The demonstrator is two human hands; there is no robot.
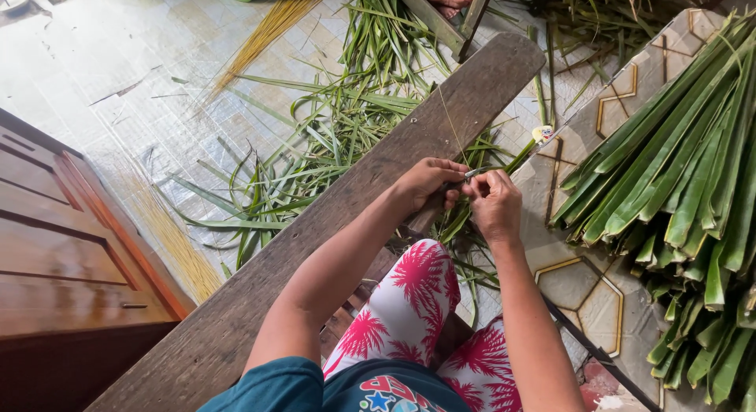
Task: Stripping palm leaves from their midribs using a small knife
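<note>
Two hands meeting above the wooden plank (331, 223): left hand (429, 181) and right hand (494, 207), fingers closed together on one thin green leaf strip (504, 162) (strip running far-right). Loose green leaves (315, 144) scattered left on floor; stacked leaves (685, 184) at right.

Light: bright, soft daylight all over.
Shadows: faint, dark only under the wooden plank (339, 215).
Glare: pale shine on the plastic mat (118, 73) at top left.
Sharpness: clear in the middle.
Edges: bent and stretched a little.
</note>
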